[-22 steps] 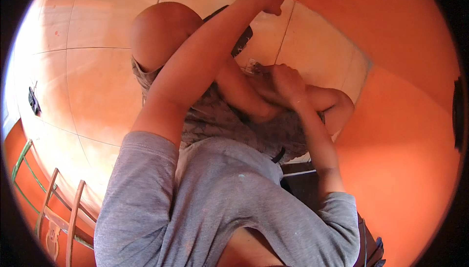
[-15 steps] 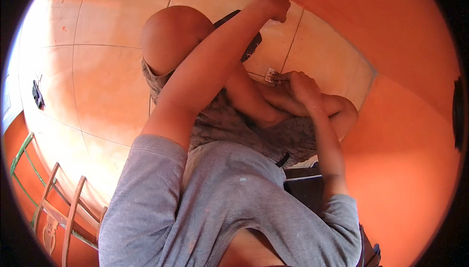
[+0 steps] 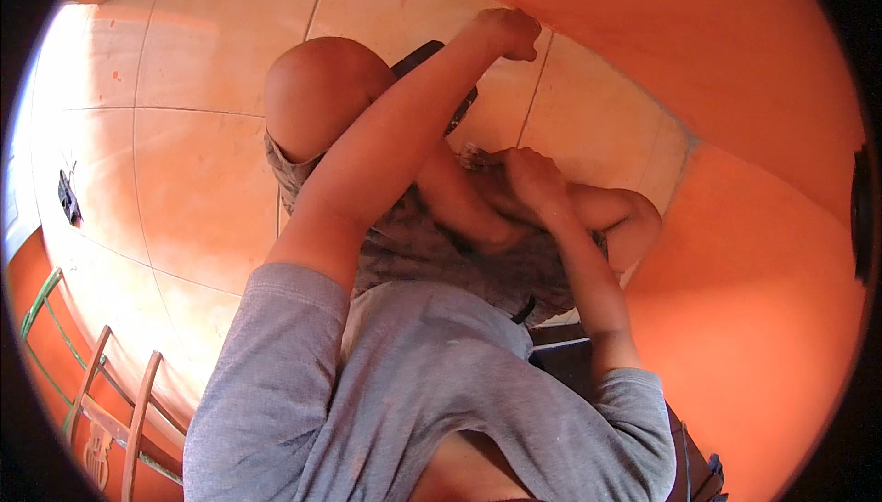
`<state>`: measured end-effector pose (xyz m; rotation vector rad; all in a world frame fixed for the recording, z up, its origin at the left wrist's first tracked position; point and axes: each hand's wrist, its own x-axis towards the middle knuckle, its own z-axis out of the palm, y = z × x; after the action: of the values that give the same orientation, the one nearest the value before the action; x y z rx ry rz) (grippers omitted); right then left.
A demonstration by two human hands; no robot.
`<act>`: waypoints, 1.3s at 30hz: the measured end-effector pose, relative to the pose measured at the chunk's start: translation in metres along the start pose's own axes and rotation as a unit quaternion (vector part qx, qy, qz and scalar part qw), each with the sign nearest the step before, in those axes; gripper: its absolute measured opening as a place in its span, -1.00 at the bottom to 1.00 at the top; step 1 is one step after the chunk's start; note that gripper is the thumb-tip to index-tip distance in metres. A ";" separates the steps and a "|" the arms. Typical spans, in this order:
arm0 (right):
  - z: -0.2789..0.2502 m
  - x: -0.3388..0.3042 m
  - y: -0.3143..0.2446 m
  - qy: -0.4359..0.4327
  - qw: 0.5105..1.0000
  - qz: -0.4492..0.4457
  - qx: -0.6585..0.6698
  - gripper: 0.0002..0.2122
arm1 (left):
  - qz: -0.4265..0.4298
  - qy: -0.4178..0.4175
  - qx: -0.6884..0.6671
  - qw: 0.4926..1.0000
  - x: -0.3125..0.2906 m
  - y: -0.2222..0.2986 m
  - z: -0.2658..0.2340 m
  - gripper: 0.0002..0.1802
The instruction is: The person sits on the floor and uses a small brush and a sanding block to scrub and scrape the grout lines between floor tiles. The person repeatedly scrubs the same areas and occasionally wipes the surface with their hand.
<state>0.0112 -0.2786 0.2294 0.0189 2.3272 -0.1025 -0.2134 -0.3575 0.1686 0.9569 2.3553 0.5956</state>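
Observation:
My left hand (image 3: 511, 33) is stretched far forward over the tiled floor, close to the orange wall. Its fingers are curled into a fist, and what they may hold is hidden. Nearer my body, above my folded leg (image 3: 625, 213), is my right hand (image 3: 535, 179). The fingers of that hand are pinched on a small patterned piece (image 3: 478, 155), too blurred to name. Partly covered by my left forearm, a dark flat object (image 3: 421, 55) lies on the floor beside my raised knee (image 3: 322, 89).
An orange wall (image 3: 661, 33) borders the pale tiled floor (image 3: 202, 162) ahead and to the right. Wooden chair parts (image 3: 138, 419) stand at the lower left. A small dark item (image 3: 69, 199) lies at the far left. Black furniture (image 3: 565, 355) is at my right side.
My right hand has moved left with the small patterned piece, toward my left forearm. My left hand remains in a fist by the wall. The whole view has shifted slightly.

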 end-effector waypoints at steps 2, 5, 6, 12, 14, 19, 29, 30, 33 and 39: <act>-0.023 -0.010 0.000 -0.050 0.995 0.030 0.085 -0.65 | 0.003 0.002 0.000 1.000 -0.012 0.002 0.003 -0.65; -0.023 -0.009 -0.015 -0.030 0.993 0.025 0.113 -0.64 | 0.015 -0.062 0.075 0.995 -0.006 -0.004 0.003 -0.67; -0.018 -0.007 -0.022 -0.006 0.994 0.017 0.103 -0.64 | 0.019 -0.058 0.062 0.996 -0.001 -0.008 0.005 -0.64; -0.014 -0.028 -0.021 0.000 0.992 0.058 0.115 -0.66 | 0.019 -0.057 0.067 0.996 -0.008 -0.006 0.011 -0.63; -0.015 -0.014 -0.026 0.011 0.991 0.041 0.124 -0.67 | 0.001 -0.094 0.076 0.993 -0.011 -0.007 0.008 -0.65; 0.017 -0.013 -0.031 0.040 0.983 0.030 0.174 -0.64 | 0.001 -0.129 0.096 0.987 -0.012 -0.001 0.014 -0.60; 0.031 -0.007 -0.033 -0.009 0.923 0.052 0.381 -0.63 | -0.014 -0.191 0.112 0.975 -0.026 0.021 -0.001 -0.65; 0.024 -0.017 -0.036 -0.013 0.925 0.040 0.378 -0.63 | -0.008 -0.184 0.105 0.977 -0.025 0.018 0.001 -0.65; 0.008 -0.009 -0.037 -0.070 0.968 0.055 0.235 -0.62 | 0.002 -0.173 0.084 0.981 -0.022 0.006 0.010 -0.63; 0.011 -0.020 -0.043 0.025 0.947 0.039 0.317 -0.61 | -0.006 -0.183 0.082 0.980 -0.024 0.014 0.004 -0.65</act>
<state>0.0311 -0.3224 0.2397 0.4364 2.2446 -0.8118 -0.1891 -0.3649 0.1809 1.0247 2.0994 0.1975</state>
